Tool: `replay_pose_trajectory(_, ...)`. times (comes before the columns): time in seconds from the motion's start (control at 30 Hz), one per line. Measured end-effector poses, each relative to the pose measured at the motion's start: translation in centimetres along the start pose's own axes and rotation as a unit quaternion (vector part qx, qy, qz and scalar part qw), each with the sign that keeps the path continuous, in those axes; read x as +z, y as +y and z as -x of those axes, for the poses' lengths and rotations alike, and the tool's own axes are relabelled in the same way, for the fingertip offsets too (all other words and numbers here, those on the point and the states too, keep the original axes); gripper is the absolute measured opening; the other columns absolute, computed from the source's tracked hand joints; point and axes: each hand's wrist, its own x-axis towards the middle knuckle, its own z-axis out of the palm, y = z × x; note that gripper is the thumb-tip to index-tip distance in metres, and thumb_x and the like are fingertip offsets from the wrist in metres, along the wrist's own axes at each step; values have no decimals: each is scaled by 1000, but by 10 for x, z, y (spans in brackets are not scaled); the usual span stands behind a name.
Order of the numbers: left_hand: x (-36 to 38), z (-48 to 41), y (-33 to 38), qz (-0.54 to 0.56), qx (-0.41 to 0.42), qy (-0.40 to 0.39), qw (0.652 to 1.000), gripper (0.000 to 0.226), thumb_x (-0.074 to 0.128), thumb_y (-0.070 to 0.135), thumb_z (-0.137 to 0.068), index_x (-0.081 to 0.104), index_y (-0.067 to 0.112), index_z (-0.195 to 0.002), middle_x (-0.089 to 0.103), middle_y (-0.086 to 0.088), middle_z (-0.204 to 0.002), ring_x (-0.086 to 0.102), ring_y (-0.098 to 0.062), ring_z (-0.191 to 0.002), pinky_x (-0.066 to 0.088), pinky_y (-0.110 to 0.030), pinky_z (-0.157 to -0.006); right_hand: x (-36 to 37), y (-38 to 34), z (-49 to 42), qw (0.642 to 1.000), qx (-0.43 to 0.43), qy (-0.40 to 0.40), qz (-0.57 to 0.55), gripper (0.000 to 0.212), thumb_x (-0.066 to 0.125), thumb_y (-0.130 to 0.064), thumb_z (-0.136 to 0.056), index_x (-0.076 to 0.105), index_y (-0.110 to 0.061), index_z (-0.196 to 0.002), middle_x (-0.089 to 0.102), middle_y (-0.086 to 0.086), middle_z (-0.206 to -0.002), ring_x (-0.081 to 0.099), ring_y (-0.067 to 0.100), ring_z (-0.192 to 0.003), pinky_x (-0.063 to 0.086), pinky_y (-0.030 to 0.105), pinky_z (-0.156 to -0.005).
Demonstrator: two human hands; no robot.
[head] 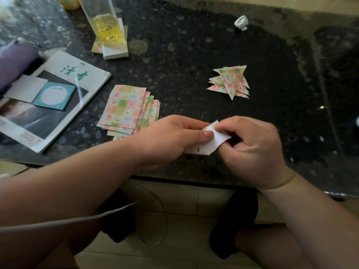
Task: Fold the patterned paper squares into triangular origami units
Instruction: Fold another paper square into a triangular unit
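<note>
A partly folded paper piece (210,141), white side up with a patterned edge showing, is held between both hands near the front edge of the dark speckled table (184,61). My left hand (171,136) pinches its left part with the thumb on top. My right hand (250,144) pinches its right part with curled fingers. A fanned stack of flat patterned paper squares (126,107) lies just left of my left hand. A pile of several finished triangular units (230,82) lies further back, to the right.
A magazine (58,98) with a teal card and a white card on it lies at the left. A tall glass of yellow liquid (105,24) stands on a white block at the back. A crumpled white paper ball (241,22) lies at the far right.
</note>
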Motion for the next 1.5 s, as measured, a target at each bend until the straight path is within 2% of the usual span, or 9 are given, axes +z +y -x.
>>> replay_pose_trajectory(0.27,-2,-1,2,-93,21,41,995,30,59,40,-91,75,39,-116,76,-5,-110,64,-45,-111,45,-69,-101,-3,1,-2,999,-6,-33,-14,15,71,-6,-84,78,-3,-98,76,6,-94,71,15,-85,58,31,-75)
replay_pose_trajectory(0.43,-8,-6,-3,-78,12,186,979,15,66,25,-94,76,27,-106,78,2,-97,73,-22,-94,58,-56,-90,-3,4,-1,999,-7,-50,-1,13,74,-5,-80,78,-4,-92,76,6,-86,72,20,-77,59,35,-68)
replay_pose_trajectory(0.6,-17,-11,-1,94,-37,258,961,33,69,-7,-89,60,13,-114,73,-9,-109,73,-29,-98,62,-41,-82,-2,9,-2,990,18,-137,21,13,69,-6,-75,76,-10,-85,58,-10,-73,53,8,-67,46,25,-61)
replay_pose_trajectory(0.73,-26,-16,-13,10,-32,283,958,35,76,-4,-85,52,20,-94,74,-6,-102,74,-27,-93,63,-43,-78,2,13,0,972,59,-221,58,13,63,-16,-73,73,-16,-81,51,-9,-74,51,15,-65,43,30,-54)
replay_pose_trajectory(0.83,-29,-16,-20,-164,-20,271,948,31,82,8,-80,61,31,-78,75,2,-91,73,-22,-85,61,-46,-81,6,14,2,955,104,-270,70,11,64,-15,-73,72,-19,-80,55,-5,-84,53,19,-75,50,36,-59)
replay_pose_trajectory(1.0,-22,-12,-21,-359,-1,212,909,19,71,22,-93,65,39,-91,63,19,-87,60,3,-81,41,-8,-66,10,13,3,932,122,-334,72,17,73,-14,-80,68,-23,-94,54,-12,-98,47,9,-90,42,27,-75)
replay_pose_trajectory(1.13,-24,-11,-24,-446,28,178,877,15,72,28,-93,71,32,-106,54,15,-104,52,-4,-90,40,-17,-77,11,12,3,922,131,-361,55,27,73,-23,-86,71,-26,-114,56,-17,-105,48,3,-91,43,23,-80)
replay_pose_trajectory(1.3,-30,-5,-19,-540,28,131,831,11,67,32,-95,74,33,-104,51,14,-105,50,-7,-98,37,-20,-79,15,13,4,917,170,-361,17,13,75,-31,-90,78,-29,-102,58,-16,-98,54,5,-85,49,28,-77)
replay_pose_trajectory(1.5,-29,10,-20,-515,13,37,856,29,71,45,-89,70,38,-116,52,20,-110,52,-1,-97,48,-23,-86,17,14,0,910,257,-325,1,27,73,-35,-93,71,-30,-119,63,-19,-96,58,0,-84,47,19,-75)
